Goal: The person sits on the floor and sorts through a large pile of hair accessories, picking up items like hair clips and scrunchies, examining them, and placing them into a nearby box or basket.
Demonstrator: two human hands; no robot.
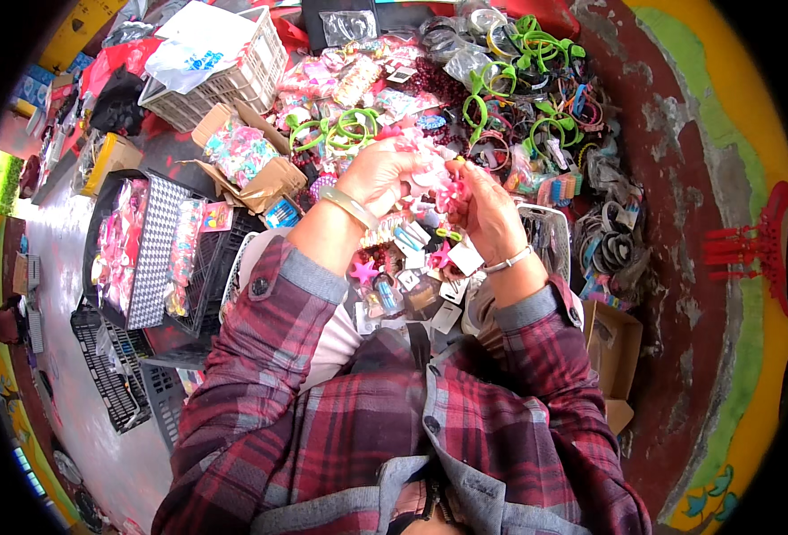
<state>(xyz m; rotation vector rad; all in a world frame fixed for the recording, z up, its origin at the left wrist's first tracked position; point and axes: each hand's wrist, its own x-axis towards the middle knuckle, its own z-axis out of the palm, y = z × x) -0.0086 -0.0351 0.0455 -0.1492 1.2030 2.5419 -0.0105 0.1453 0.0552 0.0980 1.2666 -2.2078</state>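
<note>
Both my hands meet above a spread of small trinkets. My left hand (381,181), with a pale bangle at the wrist, is closed on a bunch of light pink ornaments (426,163) whose exact kind I cannot make out. My right hand (494,217), with a thin bracelet, pinches at a brighter pink flower-shaped ornament (452,193) at the bunch's right side. Beneath my hands lie a pink star-shaped piece (364,272), another pink star-like piece (440,256), white cards (465,256) and small packets. My fingertips partly hide what they hold.
Green headbands (476,118) lie in a heap at the far right. An open cardboard box (264,183) of packets and a white crate (266,62) stand at the left, with a houndstooth-patterned box (156,254) nearer. An open carton (610,357) sits by my right elbow.
</note>
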